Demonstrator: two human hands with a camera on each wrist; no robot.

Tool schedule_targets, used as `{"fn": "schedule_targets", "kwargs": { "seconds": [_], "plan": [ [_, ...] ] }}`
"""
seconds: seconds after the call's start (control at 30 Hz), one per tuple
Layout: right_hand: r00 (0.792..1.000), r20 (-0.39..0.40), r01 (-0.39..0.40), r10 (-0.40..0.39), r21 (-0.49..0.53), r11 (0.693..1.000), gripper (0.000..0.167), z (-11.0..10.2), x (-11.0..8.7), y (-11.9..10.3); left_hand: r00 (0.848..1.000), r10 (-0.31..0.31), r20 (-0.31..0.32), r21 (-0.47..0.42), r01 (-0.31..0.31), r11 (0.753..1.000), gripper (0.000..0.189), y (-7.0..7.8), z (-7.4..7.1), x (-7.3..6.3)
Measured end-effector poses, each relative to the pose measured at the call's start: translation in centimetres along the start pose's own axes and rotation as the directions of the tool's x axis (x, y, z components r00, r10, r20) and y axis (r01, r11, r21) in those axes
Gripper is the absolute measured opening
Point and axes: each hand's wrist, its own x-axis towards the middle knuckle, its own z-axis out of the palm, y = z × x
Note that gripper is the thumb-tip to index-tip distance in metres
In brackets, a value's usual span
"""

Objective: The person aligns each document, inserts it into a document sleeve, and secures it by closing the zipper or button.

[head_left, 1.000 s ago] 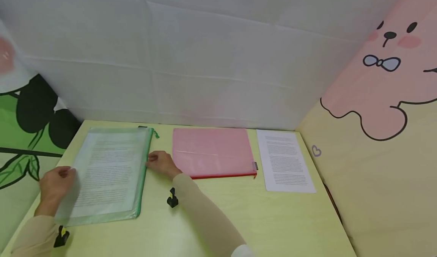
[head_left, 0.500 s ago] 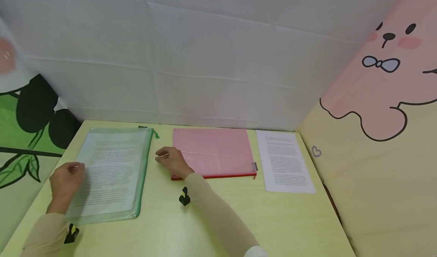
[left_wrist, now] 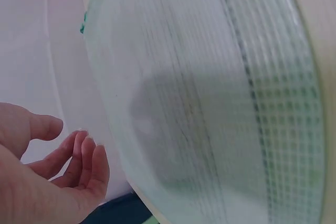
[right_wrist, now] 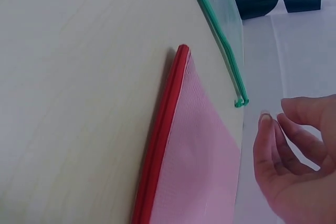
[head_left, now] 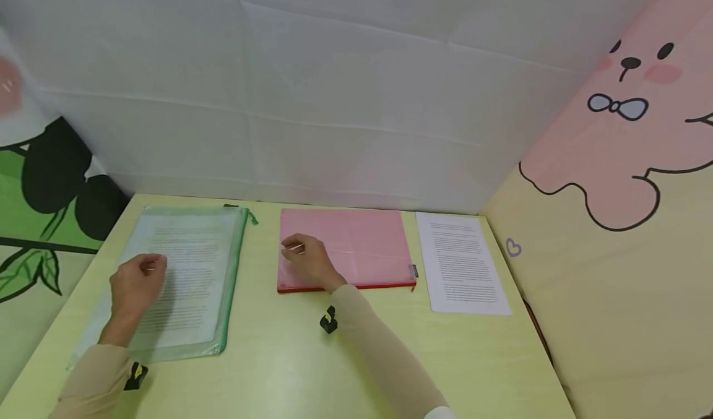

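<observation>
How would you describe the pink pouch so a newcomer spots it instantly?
Find the pale yellow table. Near its far edge, between the green pouch and the loose printed sheet, lies the pink pouch, the only one edged in red.

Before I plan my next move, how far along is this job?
Done, apparently: a printed sheet lies inside the green pouch. In hand: nothing visible; the left grip hovers over that pouch, the right grip over the pink pouch. Remaining, probably: the loose page, lying outside both pouches.
</observation>
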Motion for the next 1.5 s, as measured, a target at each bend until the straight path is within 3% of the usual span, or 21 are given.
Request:
{"fn": "schedule_targets", "kwargs": {
  "seconds": [0.5,0.8,1.0,1.23,1.5],
  "plan": [
    [0.988,-0.124,0.085,-0.094,-0.075,0.994,0.025,-5.7,-2.1,2.8,0.987,0.158,-0.018,-0.051,-0.158,0.986,0.034,4.3,2.6,-2.1],
    [0.978,-0.182,0.084,-0.104,-0.115,0.99,0.025,-8.5,-3.2,4.0,0.973,0.229,-0.001,-0.102,-0.228,0.968,0.029,6.9,4.6,-2.9],
    [0.972,-0.22,0.056,-0.086,-0.141,0.989,0.027,-10.6,-4.5,5.1,0.969,0.244,0.049,-0.129,-0.236,0.963,0.026,8.1,6.3,-3.7],
    [0.95,-0.307,-0.007,-0.052,-0.187,0.982,0.026,-13.1,-5.8,6.9,0.954,0.282,0.099,-0.149,-0.266,0.952,0.024,8.7,8.4,-4.2],
    [0.916,-0.39,-0.176,0.096,-0.174,0.969,0.026,-15.5,-7.3,8.2,0.95,0.261,0.172,-0.168,-0.232,0.958,0.025,9.0,10.4,-5.1]
  ]
}}
